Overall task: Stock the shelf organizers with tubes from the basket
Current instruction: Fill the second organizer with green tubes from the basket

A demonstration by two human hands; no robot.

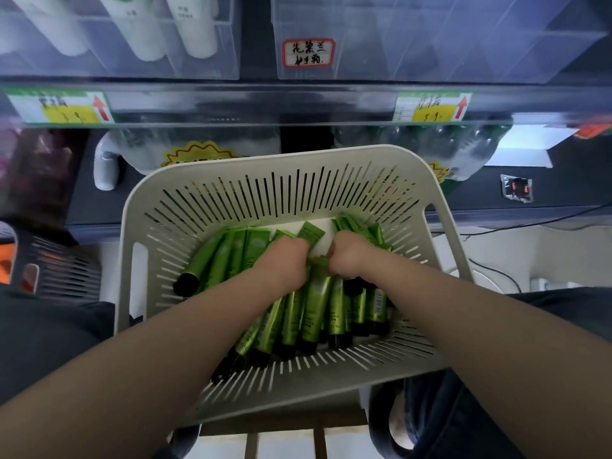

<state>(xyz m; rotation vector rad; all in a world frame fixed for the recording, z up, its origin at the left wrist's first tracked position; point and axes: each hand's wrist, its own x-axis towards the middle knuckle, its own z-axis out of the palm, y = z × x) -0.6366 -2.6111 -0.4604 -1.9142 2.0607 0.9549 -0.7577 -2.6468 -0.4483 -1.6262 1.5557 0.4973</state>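
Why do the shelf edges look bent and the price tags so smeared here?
Head view: the wide-angle lens bows the shelf rail; motion blur smears the price tags and the near rim of the basket; the green tubes are sharper; the clear organizers carry pale glare.

Far above the left hand (284, 260) is a red-bordered label (308, 53) w/ black handwriting. Up & to the left of this hand, on the shelf edge, sits a price tag (59, 107) w/ yellow field & red arrow. A second price tag (433, 107) of the same kind is up & to the right of the right hand (351, 256). Above-left of the left hand is a yellow starburst sticker (198, 154), lower part hidden. Above the right hand are wrapped bottles (430, 137), blurred. Further right are a small foil packet (516, 188) & a white box (530, 147). Far left of the left hand stands a dark crate (56, 270) w/ orange parts.
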